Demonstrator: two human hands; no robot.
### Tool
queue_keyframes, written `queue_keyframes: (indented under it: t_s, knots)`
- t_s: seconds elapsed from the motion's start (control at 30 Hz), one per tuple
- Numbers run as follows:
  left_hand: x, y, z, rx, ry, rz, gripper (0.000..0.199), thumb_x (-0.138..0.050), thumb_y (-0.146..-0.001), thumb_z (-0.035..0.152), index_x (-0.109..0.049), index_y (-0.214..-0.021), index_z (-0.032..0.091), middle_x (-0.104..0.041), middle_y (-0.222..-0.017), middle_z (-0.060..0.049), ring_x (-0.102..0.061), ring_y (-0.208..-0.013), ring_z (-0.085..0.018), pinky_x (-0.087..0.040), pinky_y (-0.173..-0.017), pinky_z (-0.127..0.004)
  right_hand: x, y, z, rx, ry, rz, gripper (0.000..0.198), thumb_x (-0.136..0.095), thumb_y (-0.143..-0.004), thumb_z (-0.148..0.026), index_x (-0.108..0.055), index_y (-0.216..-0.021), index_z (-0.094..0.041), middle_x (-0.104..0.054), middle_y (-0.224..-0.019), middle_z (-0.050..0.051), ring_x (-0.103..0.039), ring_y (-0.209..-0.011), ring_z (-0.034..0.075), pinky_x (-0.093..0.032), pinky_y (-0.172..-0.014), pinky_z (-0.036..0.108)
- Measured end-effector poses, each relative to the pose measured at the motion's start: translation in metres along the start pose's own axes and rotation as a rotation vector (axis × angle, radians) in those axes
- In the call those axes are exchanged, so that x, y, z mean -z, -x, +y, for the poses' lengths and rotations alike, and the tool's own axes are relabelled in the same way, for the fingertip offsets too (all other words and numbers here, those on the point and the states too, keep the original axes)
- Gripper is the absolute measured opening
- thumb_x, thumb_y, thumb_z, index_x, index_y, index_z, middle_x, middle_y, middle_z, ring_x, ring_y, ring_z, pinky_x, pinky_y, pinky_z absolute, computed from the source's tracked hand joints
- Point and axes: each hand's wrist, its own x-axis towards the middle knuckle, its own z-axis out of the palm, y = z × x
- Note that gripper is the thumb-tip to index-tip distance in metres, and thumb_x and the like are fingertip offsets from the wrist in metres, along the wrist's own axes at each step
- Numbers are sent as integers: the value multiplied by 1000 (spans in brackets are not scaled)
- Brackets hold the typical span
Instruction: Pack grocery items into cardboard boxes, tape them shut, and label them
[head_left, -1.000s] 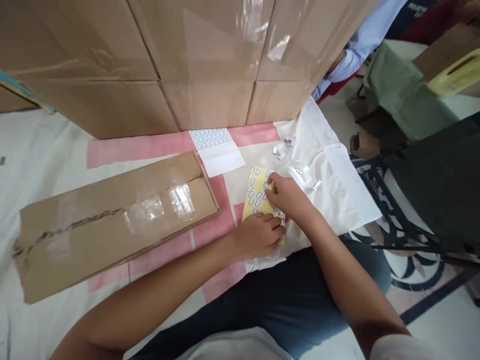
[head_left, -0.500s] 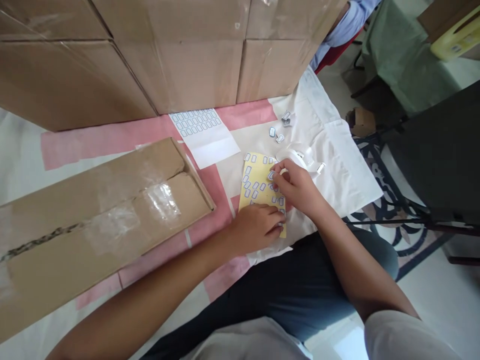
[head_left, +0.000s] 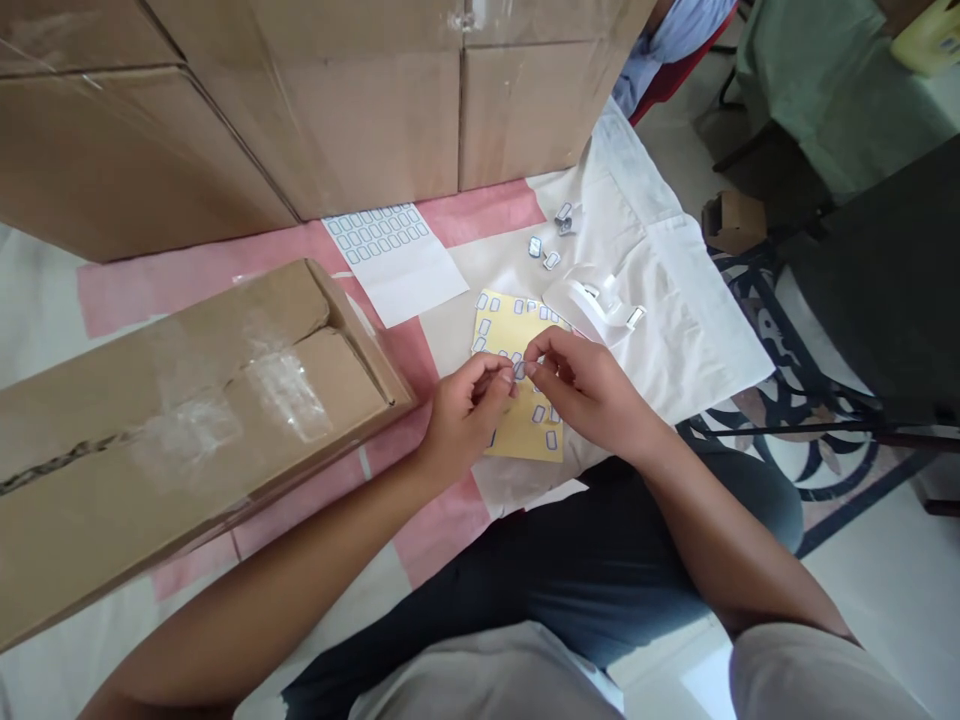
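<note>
A yellow sheet (head_left: 521, 440) lies on the cloth, scattered with several small white stickers outlined in blue. Over its middle, my left hand (head_left: 469, 405) is closed, thumb and fingertips pinched together; what they hold, if anything, is too small to make out. My right hand (head_left: 589, 385) faces it from the right, also pinched. A small blue-outlined sticker (head_left: 519, 370) shows between the two hands, at the right fingertips. Just beyond the right hand lie curled white strips (head_left: 596, 312) with a few stickers on them. A white sheet (head_left: 397, 260) printed with rows of blue outlines lies farther back.
A long taped cardboard box (head_left: 195, 420) lies at the left. Stacked cartons (head_left: 360, 130) stand along the back. Loose stickers (head_left: 535, 247) lie near the back right of the cloth. A person's sleeve (head_left: 686, 30) shows behind the cartons, and a dark chair (head_left: 877, 300) stands at the right.
My left hand has lifted off the yellow sheet's lower part and closed into a pinch. My right hand has come slightly down and left to meet it. The view has shifted a little.
</note>
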Motion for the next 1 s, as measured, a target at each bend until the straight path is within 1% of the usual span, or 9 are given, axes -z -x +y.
queue_keyframes:
  t_s: [0.07,0.13,0.17,0.23,0.3,0.37,0.43,0.73,1.0]
  knots:
    - [1,0,-1,13,0,-19,18,-57,-101,37,-64,-94,21,-65,-80,2,-58,-70,-9,-44,-64,-22,-3,0,3,-43,-3,26,10,-56,-96,-21,-56,-86,-20,-44,-58,-7,-38,-47,8,-28,-45,24]
    - [2,-1,-2,27,2,-24,19,-57,-101,38,-65,-95,21,-64,-81,2,-56,-69,-9,-43,-63,-22,-6,1,7,-49,8,80,4,-60,-94,-23,-57,-94,-20,-54,-66,-6,-40,-47,7,-30,-45,24]
    - [2,-1,-3,33,4,-20,19,-57,-102,38,-65,-95,21,-64,-81,2,-55,-68,-8,-42,-63,-22,-7,2,8,-29,26,119,9,-62,-93,-23,-57,-100,-21,-59,-73,-5,-42,-48,7,-32,-46,24]
    - [2,-1,-3,45,9,-7,20,-57,-102,38,-65,-94,21,-63,-79,3,-53,-66,-8,-41,-61,-22,-9,5,11,77,115,210,17,-65,-92,-23,-55,-105,-22,-66,-87,-1,-48,-54,8,-36,-50,25]
    - [2,-1,-3,47,16,5,20,-58,-101,39,-65,-94,21,-61,-78,3,-52,-66,-8,-40,-60,-21,-10,7,14,236,246,256,9,-63,-93,-21,-56,-99,-22,-67,-90,1,-55,-63,11,-40,-56,27]
    - [2,-1,-2,42,26,7,20,-59,-101,39,-64,-93,21,-60,-76,3,-54,-68,-9,-41,-62,-22,-10,10,18,363,354,247,2,-60,-96,-21,-59,-94,-22,-68,-88,4,-61,-72,15,-44,-61,30]
    - [2,-1,-1,37,28,-1,22,-60,-100,39,-62,-88,20,-58,-73,3,-55,-69,-9,-43,-64,-22,-11,12,22,411,400,226,4,-59,-97,-22,-63,-97,-21,-70,-91,6,-65,-77,18,-47,-64,32]
    - [3,0,0,23,-51,-12,23,-64,-98,39,-67,-86,19,-59,-64,3,-56,-60,-9,-45,-58,-21,-19,21,28,381,405,283,8,-61,-97,-26,-66,-98,-20,-71,-89,7,-67,-76,19,-51,-64,32]
    - [4,1,0,-23,-137,-16,18,-68,-95,34,-74,-88,18,-64,-62,2,-56,-54,-8,-45,-53,-21,-25,25,27,369,454,370,8,-57,-96,-17,-65,-94,-19,-70,-83,5,-67,-73,17,-51,-60,30]
